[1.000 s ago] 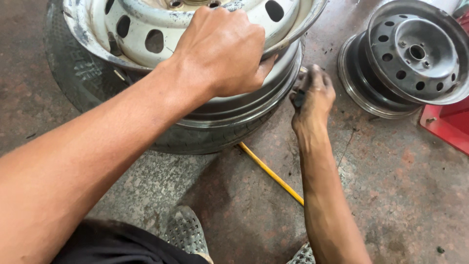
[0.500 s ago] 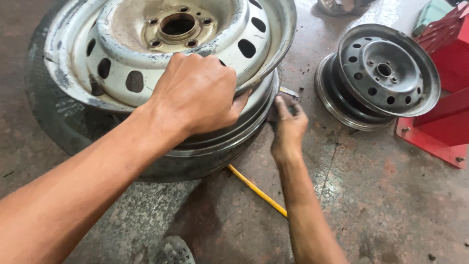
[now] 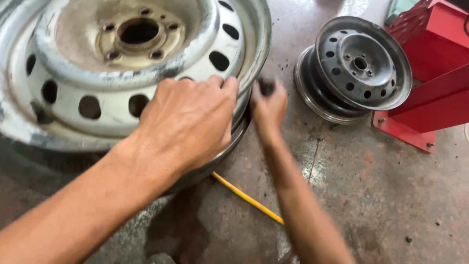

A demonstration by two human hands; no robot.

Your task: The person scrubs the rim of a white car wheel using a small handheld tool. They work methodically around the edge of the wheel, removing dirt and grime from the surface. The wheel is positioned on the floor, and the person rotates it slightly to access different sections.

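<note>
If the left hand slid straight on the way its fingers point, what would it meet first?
Probably the raised inner wall of the large steel rim: the left hand lies on its slotted face, fingers aimed up toward the hub. Depth is hard to judge.

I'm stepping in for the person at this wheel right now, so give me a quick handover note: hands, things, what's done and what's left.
Left hand: pressed flat on the big silver rim, which lies on a tyre.
Right hand: at the rim's right edge, blurred, closed on something small and dark.
Yellow rod: on the floor under the rim.
Spare rims: stacked right, beside the red stand.
Done: rim steadied.
Left: rim-edge work looks unfinished.
</note>
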